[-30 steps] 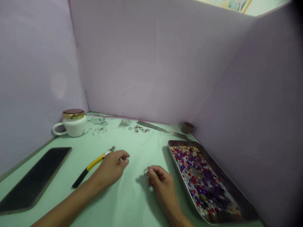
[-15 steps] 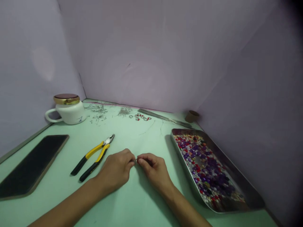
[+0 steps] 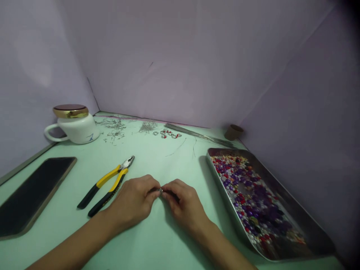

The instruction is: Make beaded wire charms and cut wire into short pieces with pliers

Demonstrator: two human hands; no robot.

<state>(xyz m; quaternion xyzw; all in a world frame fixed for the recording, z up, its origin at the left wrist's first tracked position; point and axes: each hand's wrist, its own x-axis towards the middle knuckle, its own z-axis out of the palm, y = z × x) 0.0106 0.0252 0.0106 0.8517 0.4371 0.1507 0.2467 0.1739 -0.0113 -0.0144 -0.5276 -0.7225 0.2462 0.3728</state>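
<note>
Over the pale green tabletop, my left hand [image 3: 140, 197] and my right hand [image 3: 184, 200] meet with fingertips almost touching. Both are closed in a pinch on a small silvery wire piece [image 3: 161, 190]; most of it is hidden by the fingers. Yellow-and-black pliers [image 3: 112, 183] lie with jaws pointing away, just left of my left hand. To the right of my right hand stands a metal tray [image 3: 225, 202] of mixed red, purple, white and gold beads [image 3: 250, 198].
A white mug [image 3: 80, 129] with a gold-rimmed lid stands back left, a dark phone [image 3: 36, 195] in front. Along the back lie wire bits [image 3: 114, 127], small rings with red beads [image 3: 170, 134], a bundle of straight wires [image 3: 199, 135] and a brown cylinder [image 3: 233, 132].
The view has shifted slightly. My fingertips have turned a little around the small piece, and the reddish spot seen earlier at my right fingertips no longer shows.
</note>
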